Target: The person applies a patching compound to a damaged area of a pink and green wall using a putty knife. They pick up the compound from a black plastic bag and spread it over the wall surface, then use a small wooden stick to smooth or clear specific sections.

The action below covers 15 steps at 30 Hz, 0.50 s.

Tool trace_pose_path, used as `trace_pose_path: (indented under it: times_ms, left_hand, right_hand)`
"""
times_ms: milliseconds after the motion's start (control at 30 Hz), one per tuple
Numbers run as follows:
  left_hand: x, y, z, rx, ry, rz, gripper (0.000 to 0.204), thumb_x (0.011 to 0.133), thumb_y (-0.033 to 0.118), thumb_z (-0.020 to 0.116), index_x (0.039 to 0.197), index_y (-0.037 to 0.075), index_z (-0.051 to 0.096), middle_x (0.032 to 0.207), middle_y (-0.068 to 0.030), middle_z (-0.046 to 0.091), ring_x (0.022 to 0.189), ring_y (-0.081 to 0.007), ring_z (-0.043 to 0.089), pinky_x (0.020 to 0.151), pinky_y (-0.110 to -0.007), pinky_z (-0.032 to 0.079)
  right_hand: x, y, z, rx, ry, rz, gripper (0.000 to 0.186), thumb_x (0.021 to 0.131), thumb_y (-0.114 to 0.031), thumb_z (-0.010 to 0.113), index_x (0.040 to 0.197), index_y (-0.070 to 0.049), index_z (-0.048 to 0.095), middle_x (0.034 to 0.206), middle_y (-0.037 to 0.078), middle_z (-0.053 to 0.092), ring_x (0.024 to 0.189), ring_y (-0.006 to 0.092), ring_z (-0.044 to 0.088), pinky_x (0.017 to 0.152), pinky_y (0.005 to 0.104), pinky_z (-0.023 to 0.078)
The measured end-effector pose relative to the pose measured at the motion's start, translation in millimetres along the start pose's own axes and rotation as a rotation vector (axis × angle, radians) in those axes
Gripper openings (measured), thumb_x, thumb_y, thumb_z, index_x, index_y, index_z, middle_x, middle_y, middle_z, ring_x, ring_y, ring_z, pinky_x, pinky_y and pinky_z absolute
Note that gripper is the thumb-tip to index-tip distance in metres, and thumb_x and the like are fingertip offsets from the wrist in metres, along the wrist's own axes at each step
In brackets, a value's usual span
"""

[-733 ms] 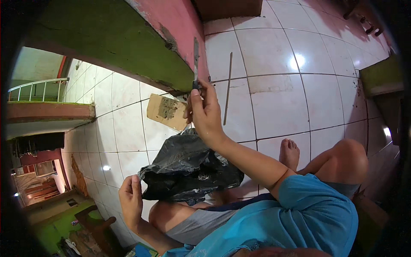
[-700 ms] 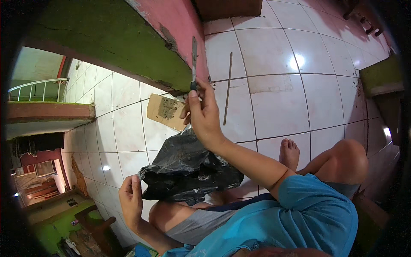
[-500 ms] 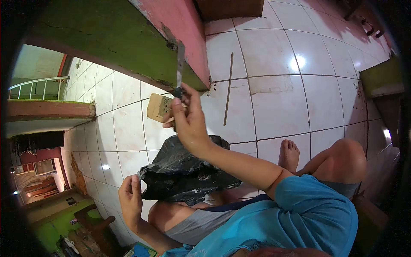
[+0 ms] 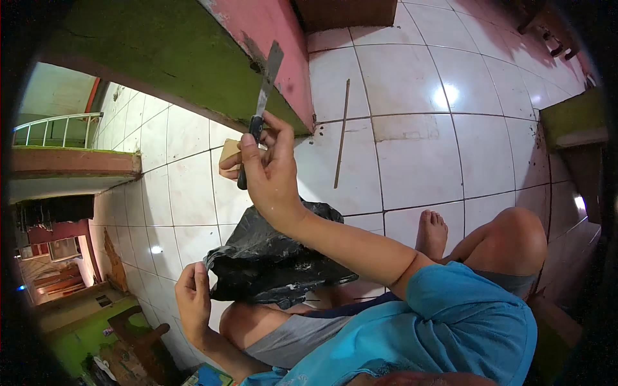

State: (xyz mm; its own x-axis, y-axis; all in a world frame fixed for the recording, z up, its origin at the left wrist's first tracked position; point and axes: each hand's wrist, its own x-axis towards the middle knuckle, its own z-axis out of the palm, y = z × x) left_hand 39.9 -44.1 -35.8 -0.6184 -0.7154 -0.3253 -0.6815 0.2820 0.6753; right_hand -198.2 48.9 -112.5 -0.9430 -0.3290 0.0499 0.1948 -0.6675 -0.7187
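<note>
My right hand [image 4: 273,174] grips the black handle of a putty knife [image 4: 268,80]. Its narrow metal blade points up and away, in front of the corner where a green wall face [image 4: 161,58] meets a pink one [image 4: 283,58]. A rough grey patch [image 4: 252,51] shows on that corner, beside the blade. At lower left, my left hand [image 4: 194,289] pinches the edge of a crumpled black plastic bag [image 4: 277,257], which hangs open over my leg with whitish smears on it. Partly hidden behind my right hand, a tan piece of cardboard [image 4: 228,149] lies on the floor.
A thin brown stick [image 4: 342,135] lies on the white tiled floor [image 4: 418,161], with dark crumbs [image 4: 314,132] by the wall's foot. My bare foot [image 4: 432,233] rests on the tiles. Brown furniture [image 4: 138,334] stands at lower left, and a green ledge [image 4: 576,119] at right.
My right hand has moved slightly up and left, and the putty knife has turned so more of its handle shows. The blade's tip has risen along the corner. My left hand keeps hold of the bag.
</note>
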Motion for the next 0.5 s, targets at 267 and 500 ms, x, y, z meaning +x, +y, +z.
trace_pose_path:
  times_ms: [267,500]
  left_hand:
    - [1,-3,0,-0.027,-0.018,-0.007,0.037,0.11,0.031,0.055,0.092,0.0,0.061,0.076,0.0058,0.048,0.07,-0.0044,0.039,0.06,-0.024,0.033]
    - [-2,-1,-2,-0.077,-0.004,-0.015,0.034,0.11,0.028,0.056,0.097,-0.002,0.063,0.08,0.0043,0.053,0.074,-0.0041,0.043,0.063,-0.022,0.036]
  right_hand:
    - [-1,-12,17,-0.007,-0.09,-0.084,0.053,0.108,-0.015,0.053,0.151,0.001,0.025,0.115,0.015,0.055,0.082,0.0165,0.071,0.068,0.0293,0.061]
    - [29,-15,-69,-0.484,-0.138,-0.466,0.054,0.105,-0.005,0.057,0.151,-0.004,0.03,0.114,0.01,0.059,0.091,0.015,0.064,0.081,0.0304,0.056]
